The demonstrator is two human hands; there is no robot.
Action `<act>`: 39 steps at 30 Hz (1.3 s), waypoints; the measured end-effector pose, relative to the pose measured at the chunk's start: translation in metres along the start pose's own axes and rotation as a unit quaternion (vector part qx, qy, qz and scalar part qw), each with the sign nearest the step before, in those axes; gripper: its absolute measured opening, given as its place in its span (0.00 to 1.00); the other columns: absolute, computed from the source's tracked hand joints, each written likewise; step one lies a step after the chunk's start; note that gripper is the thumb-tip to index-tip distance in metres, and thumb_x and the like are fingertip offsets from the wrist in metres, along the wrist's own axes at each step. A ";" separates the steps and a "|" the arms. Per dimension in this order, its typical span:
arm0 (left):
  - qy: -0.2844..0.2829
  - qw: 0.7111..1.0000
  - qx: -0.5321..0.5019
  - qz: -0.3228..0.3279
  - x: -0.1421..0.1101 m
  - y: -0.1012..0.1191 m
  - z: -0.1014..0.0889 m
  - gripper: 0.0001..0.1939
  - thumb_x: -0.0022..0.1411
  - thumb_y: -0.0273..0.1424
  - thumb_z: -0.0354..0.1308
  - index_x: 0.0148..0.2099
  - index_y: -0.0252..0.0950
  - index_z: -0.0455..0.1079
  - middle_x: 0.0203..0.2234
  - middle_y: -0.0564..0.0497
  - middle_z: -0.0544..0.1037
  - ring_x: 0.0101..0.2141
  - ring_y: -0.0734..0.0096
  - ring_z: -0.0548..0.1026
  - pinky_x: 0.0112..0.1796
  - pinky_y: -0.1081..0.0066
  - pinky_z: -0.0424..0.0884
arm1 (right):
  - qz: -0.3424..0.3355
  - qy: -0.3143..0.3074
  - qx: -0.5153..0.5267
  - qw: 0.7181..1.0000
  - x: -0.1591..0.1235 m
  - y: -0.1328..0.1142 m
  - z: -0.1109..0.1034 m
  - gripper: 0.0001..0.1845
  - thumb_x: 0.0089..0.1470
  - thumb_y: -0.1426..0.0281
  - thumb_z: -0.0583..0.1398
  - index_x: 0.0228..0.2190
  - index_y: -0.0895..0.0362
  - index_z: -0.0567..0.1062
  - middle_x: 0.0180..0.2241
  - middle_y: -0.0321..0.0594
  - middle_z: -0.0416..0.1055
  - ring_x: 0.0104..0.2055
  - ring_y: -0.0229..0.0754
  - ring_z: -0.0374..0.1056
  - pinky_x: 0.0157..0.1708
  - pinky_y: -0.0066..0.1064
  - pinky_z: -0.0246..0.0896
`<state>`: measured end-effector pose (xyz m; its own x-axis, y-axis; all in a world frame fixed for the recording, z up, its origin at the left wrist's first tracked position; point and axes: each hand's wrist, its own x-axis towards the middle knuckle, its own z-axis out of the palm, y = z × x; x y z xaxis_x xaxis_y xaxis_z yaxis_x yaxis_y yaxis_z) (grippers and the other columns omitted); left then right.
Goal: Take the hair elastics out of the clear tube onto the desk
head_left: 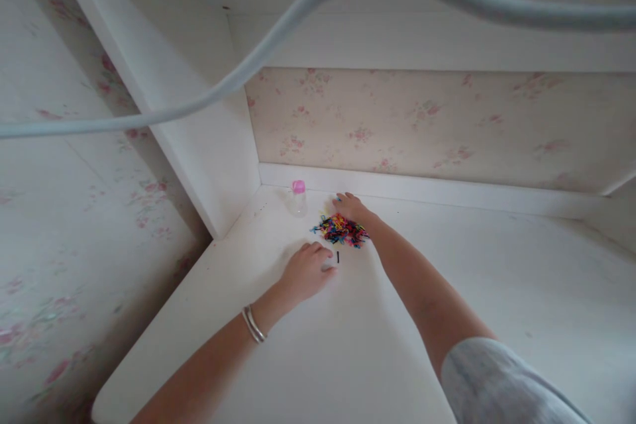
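A heap of small many-coloured elastic bands [340, 230] lies on the white desk [358, 344] near the back corner. My right hand [352, 207] rests on the far side of the heap, fingers curled onto it. Just in front of the heap, my left hand [308, 270] lies knuckles up on the desk with its fingers bent under. What the fingers hold, if anything, is hidden. One small black piece [338, 256] lies beside the left fingertips. A silver bangle [254, 324] circles my left wrist.
A small clear bottle with a pink cap [298, 197] stands in the back corner. A white shelf side panel [199, 139] rises at the left. Flowered wallpaper [437, 126] covers the back wall. A pale cord [278, 46] hangs close to the camera.
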<state>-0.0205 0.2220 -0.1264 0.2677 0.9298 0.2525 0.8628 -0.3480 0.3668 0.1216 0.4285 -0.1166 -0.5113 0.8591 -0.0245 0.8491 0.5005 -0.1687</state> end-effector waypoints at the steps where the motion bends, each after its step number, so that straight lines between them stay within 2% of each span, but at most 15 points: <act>1: -0.003 1.000 0.004 -0.007 0.001 0.001 0.003 0.12 0.58 0.38 0.59 0.42 0.39 0.73 0.40 0.49 0.74 0.44 0.63 0.69 0.49 0.66 0.65 | 0.002 -0.003 0.000 1.000 0.004 -0.002 0.001 0.23 0.62 0.59 0.50 0.53 0.58 0.67 0.57 0.51 0.62 0.59 0.49 0.58 0.56 0.45 0.51; 3: -0.002 1.000 0.013 -0.027 0.006 0.003 0.008 0.12 0.57 0.40 0.59 0.40 0.40 0.74 0.39 0.49 0.74 0.44 0.62 0.69 0.49 0.65 0.65 | 0.014 -0.001 0.003 1.000 0.010 -0.007 0.001 0.24 0.62 0.57 0.50 0.51 0.60 0.69 0.55 0.51 0.65 0.55 0.48 0.62 0.54 0.44 0.54; 6: 0.011 0.998 0.032 -0.056 0.021 0.005 0.016 0.11 0.57 0.40 0.59 0.38 0.39 0.73 0.39 0.48 0.73 0.42 0.61 0.69 0.46 0.64 0.66 | 0.015 -0.009 0.007 1.000 0.015 -0.012 -0.001 0.27 0.63 0.57 0.45 0.45 0.63 0.74 0.48 0.54 0.71 0.50 0.47 0.67 0.48 0.36 0.59; 10: 0.048 0.995 0.050 -0.066 0.041 0.001 0.023 0.09 0.61 0.36 0.55 0.39 0.36 0.70 0.40 0.46 0.71 0.41 0.61 0.70 0.44 0.64 0.67 | -0.015 -0.043 0.018 0.999 0.004 -0.010 -0.011 0.31 0.61 0.52 0.45 0.37 0.60 0.79 0.40 0.51 0.76 0.43 0.47 0.71 0.40 0.30 0.61; 13: 0.063 0.995 0.023 -0.069 0.054 -0.008 0.025 0.07 0.61 0.32 0.56 0.40 0.35 0.68 0.40 0.45 0.70 0.41 0.62 0.70 0.44 0.65 0.67 | -0.046 -0.065 0.024 0.997 -0.020 -0.005 -0.015 0.30 0.55 0.45 0.50 0.41 0.54 0.78 0.43 0.45 0.75 0.44 0.47 0.70 0.40 0.29 0.60; 16: 0.060 0.997 -0.011 -0.055 0.062 -0.017 0.024 0.04 0.60 0.26 0.55 0.39 0.35 0.68 0.38 0.46 0.71 0.41 0.65 0.70 0.45 0.67 0.67 | -0.069 -0.040 -0.010 0.997 -0.048 -0.002 -0.012 0.33 0.51 0.44 0.54 0.51 0.50 0.72 0.51 0.46 0.69 0.50 0.52 0.66 0.43 0.34 0.60; 19: 0.063 0.996 -0.031 -0.054 0.064 -0.023 0.021 0.08 0.60 0.22 0.52 0.41 0.36 0.68 0.38 0.48 0.71 0.40 0.69 0.71 0.44 0.71 0.67 | -0.102 -0.014 -0.042 0.994 -0.064 -0.003 -0.010 0.28 0.54 0.50 0.54 0.49 0.53 0.72 0.48 0.48 0.70 0.49 0.51 0.66 0.45 0.34 0.59; 21: 0.070 0.995 -0.042 -0.065 0.062 -0.026 0.020 0.09 0.60 0.22 0.51 0.41 0.36 0.68 0.39 0.48 0.71 0.40 0.69 0.72 0.43 0.71 0.68 | -0.115 -0.014 -0.039 0.993 -0.067 -0.005 -0.012 0.21 0.55 0.55 0.55 0.45 0.54 0.75 0.42 0.46 0.73 0.46 0.47 0.68 0.44 0.31 0.58; 23: 0.077 0.992 -0.050 -0.081 0.060 -0.029 0.019 0.10 0.59 0.22 0.51 0.42 0.36 0.69 0.41 0.48 0.71 0.40 0.69 0.72 0.43 0.72 0.67 | -0.113 -0.007 -0.032 0.993 -0.066 -0.008 -0.017 0.19 0.54 0.58 0.57 0.43 0.54 0.75 0.41 0.45 0.74 0.44 0.46 0.68 0.43 0.30 0.58; 28: 0.080 0.986 -0.072 -0.131 0.059 -0.036 0.018 0.13 0.59 0.27 0.53 0.47 0.35 0.69 0.45 0.43 0.71 0.41 0.65 0.73 0.44 0.69 0.67 | -0.096 0.032 -0.003 0.995 -0.064 -0.011 -0.041 0.21 0.57 0.55 0.54 0.46 0.53 0.73 0.45 0.41 0.73 0.46 0.44 0.68 0.43 0.28 0.58; 32: 0.062 0.981 -0.101 -0.155 0.073 -0.037 0.021 0.17 0.58 0.29 0.54 0.50 0.32 0.69 0.44 0.40 0.75 0.44 0.59 0.73 0.45 0.66 0.66 | -0.068 0.053 0.076 0.993 -0.064 -0.009 -0.057 0.21 0.56 0.60 0.56 0.50 0.52 0.71 0.49 0.37 0.72 0.49 0.42 0.67 0.48 0.27 0.58; 36: 0.035 0.976 -0.150 -0.154 0.090 -0.031 0.028 0.17 0.57 0.26 0.53 0.50 0.33 0.70 0.42 0.46 0.78 0.41 0.66 0.75 0.42 0.72 0.68 | -0.020 0.060 0.098 0.993 -0.065 0.006 -0.058 0.25 0.53 0.67 0.59 0.53 0.54 0.68 0.52 0.38 0.69 0.52 0.42 0.66 0.52 0.29 0.57; 39: 0.025 0.972 -0.174 -0.155 0.096 -0.030 0.029 0.18 0.57 0.26 0.52 0.51 0.33 0.69 0.41 0.48 0.78 0.38 0.69 0.76 0.39 0.75 0.69 | 0.009 0.041 0.103 0.994 -0.071 0.026 -0.053 0.31 0.52 0.67 0.61 0.57 0.55 0.64 0.54 0.41 0.67 0.48 0.41 0.69 0.47 0.27 0.61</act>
<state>-0.0084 0.3254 -0.1390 -0.0109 0.9924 0.1225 0.6984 -0.0801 0.7113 0.1875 0.3861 -0.0673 -0.4770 0.8775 0.0490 0.8084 0.4599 -0.3673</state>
